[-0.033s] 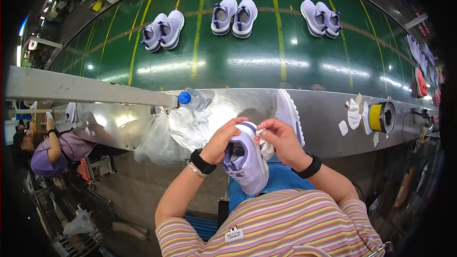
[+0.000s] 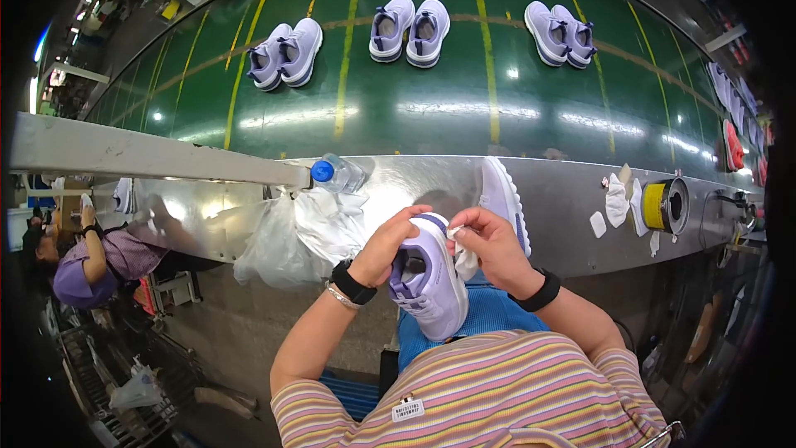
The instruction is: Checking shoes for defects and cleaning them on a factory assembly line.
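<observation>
At the far left a person in a purple top [image 2: 79,261] sits below a grey metal beam [image 2: 149,153], and a clear plastic bag [image 2: 274,249] hangs from the steel ledge [image 2: 572,207] just under a water bottle with a blue cap [image 2: 336,172] that lies on its side. Near the middle, the left hand [image 2: 390,245], a black band on its wrist, grips the lavender sneaker [image 2: 427,278] along its left side, fingers curled over the toe end; the shoe is held above the lap, sole away from the camera and opening facing up. Touching it from the right, the right hand [image 2: 497,249] pinches a small white cloth [image 2: 463,257] against the shoe's upper edge. Just behind that hand a second lavender sneaker [image 2: 502,195] rests on the ledge. Beyond, three pairs of lavender sneakers [image 2: 410,29] stand on the green conveyor belt [image 2: 431,108]. Farther right on the ledge lie white rags [image 2: 618,199] beside a roll of yellow tape [image 2: 663,206].
</observation>
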Tool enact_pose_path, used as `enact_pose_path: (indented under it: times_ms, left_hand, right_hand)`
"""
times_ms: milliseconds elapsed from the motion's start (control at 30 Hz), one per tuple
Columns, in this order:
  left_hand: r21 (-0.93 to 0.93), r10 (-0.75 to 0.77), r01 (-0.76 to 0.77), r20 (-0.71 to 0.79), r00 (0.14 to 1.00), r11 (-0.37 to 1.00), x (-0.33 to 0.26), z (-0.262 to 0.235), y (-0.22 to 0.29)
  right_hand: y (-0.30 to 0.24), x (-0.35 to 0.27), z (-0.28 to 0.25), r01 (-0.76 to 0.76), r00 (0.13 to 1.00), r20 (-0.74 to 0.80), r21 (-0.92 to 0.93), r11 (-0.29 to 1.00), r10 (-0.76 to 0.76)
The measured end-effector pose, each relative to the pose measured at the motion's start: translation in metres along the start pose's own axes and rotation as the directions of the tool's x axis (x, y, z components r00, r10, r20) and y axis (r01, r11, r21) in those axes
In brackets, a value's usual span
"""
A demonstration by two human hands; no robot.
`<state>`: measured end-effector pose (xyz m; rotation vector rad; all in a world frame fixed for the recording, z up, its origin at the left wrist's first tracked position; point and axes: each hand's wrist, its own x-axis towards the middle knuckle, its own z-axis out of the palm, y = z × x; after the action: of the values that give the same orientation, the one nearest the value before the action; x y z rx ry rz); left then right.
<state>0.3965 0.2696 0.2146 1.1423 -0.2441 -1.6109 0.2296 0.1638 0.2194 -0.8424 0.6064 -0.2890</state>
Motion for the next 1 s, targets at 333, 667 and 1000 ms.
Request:
enact_pose_path:
  times_ms: [333,667,1000]
  left_hand:
    - [-0.021,0.017,-0.017,0.011,1.000,1.000,-0.010,-0.013,0.006]
    - [-0.037,0.025,-0.023,0.040,0.999,0.999,-0.016,-0.018,0.012]
    - [0.064,0.034,-0.036,0.039,0.999,0.997,-0.019,-0.015,0.008]
  right_hand:
    - [0.002,0.000,0.005,0.110,0.993,0.065,-0.123,0.986,-0.102]
    - [-0.004,0.007,0.031,0.177,0.983,0.019,-0.343,0.923,-0.181]
    - [-0.013,0.026,0.049,0.297,0.945,0.123,-0.708,0.640,-0.303]
